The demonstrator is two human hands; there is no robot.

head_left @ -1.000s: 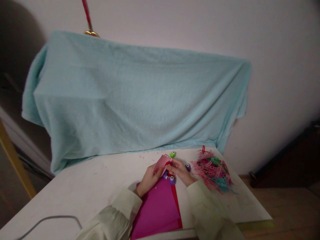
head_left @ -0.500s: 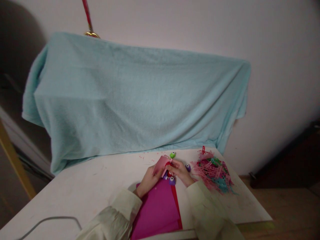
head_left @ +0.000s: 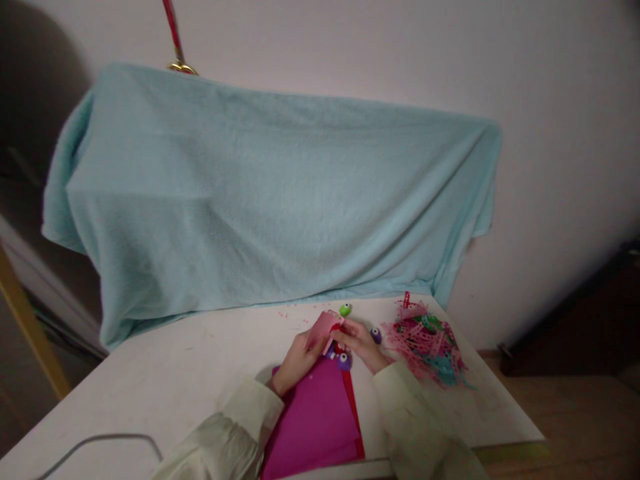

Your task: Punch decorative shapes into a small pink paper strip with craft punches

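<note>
My left hand (head_left: 299, 360) is closed on a piece of pink paper (head_left: 321, 327), which has small cut-outs along its far edge. At the paper's right edge, my right hand (head_left: 361, 341) grips a small red paper punch (head_left: 335, 328), partly hidden by the fingers. Around the hands lie similar small punches with eye-like spots: a green punch (head_left: 345, 310) beyond them, a purple punch (head_left: 375, 335) to the right and another purple punch (head_left: 344, 361) just below. More red and purple parts show under the hands, too covered to tell apart.
Magenta sheets (head_left: 315, 420) with a red sheet (head_left: 351, 400) under them lie near me on the white table (head_left: 200, 360). A heap of perforated paper strips (head_left: 430, 343) is on the right. Behind hangs a light blue cloth (head_left: 280, 200). A grey cable (head_left: 110, 437) crosses the front left.
</note>
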